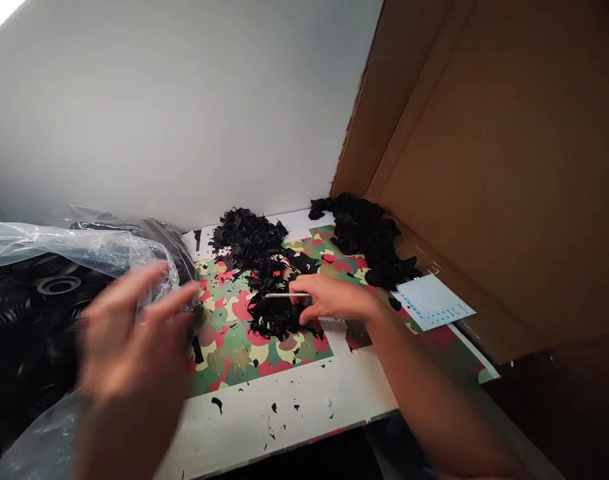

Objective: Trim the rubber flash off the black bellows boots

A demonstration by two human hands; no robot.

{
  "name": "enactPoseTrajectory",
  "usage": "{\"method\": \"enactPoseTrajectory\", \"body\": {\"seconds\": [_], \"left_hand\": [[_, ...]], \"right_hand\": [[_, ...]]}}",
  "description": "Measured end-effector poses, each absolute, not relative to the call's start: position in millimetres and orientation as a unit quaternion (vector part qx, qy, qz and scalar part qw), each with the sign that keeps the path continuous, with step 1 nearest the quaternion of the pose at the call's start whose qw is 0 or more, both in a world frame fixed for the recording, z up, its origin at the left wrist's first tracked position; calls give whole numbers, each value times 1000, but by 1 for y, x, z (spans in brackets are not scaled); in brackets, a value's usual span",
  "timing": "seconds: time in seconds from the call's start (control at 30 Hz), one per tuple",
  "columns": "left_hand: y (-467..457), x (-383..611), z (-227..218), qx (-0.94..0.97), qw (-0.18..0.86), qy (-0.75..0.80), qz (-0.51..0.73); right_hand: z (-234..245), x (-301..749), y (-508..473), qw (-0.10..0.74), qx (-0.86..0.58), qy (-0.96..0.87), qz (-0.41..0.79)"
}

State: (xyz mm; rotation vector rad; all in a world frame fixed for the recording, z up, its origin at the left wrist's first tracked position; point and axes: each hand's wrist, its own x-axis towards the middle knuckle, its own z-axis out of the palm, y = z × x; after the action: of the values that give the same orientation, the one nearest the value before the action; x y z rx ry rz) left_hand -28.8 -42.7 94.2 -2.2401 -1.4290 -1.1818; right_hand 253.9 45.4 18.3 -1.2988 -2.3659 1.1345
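My right hand [329, 298] is closed around a thin, pale, rod-like tool [287, 295] whose tip points left. It is over a heap of black shavings [277, 317] on a patterned red, green and cream sheet [234, 347]. My left hand [134, 340] is blurred by motion, its fingers apart, and nothing shows between them. It hovers at the side of a clear plastic bag [99, 237] filled with black ring-shaped parts [29, 320]. One ring with a greyish rim [59, 285] lies on top of them.
Another pile of black scraps [247, 233] sits at the back, and black pieces [367, 230] line the cardboard wall [484, 167] on the right. A white printed card [434, 302] lies beside them. Behind stands a pale wall [184, 100]. Loose bits dot the white front strip [304, 407].
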Motion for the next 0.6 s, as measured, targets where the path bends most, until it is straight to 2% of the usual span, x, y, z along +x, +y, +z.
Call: {"method": "enactPoseTrajectory", "body": {"seconds": [0.03,0.17,0.27,0.33,0.47,0.53,0.6], "left_hand": [[-41,-9,87,-798,78,-472,-367],[-29,33,40,-806,-199,-491,-264],[-11,35,16,-702,-363,-522,-321],[-3,31,12,-620,-450,-528,-367],[-3,23,19,-488,-558,-522,-422],[-7,21,22,-452,-591,-515,-426],[-8,20,23,-433,-613,-502,-429]], "right_hand": [[18,254,46,112,-448,-792,399],[13,243,43,194,-440,-736,477],[7,224,37,291,-424,-687,513],[5,211,32,370,-446,-650,492],[8,202,21,567,-459,-578,366],[11,203,15,605,-428,-586,326],[13,204,10,598,-407,-612,320]]}}
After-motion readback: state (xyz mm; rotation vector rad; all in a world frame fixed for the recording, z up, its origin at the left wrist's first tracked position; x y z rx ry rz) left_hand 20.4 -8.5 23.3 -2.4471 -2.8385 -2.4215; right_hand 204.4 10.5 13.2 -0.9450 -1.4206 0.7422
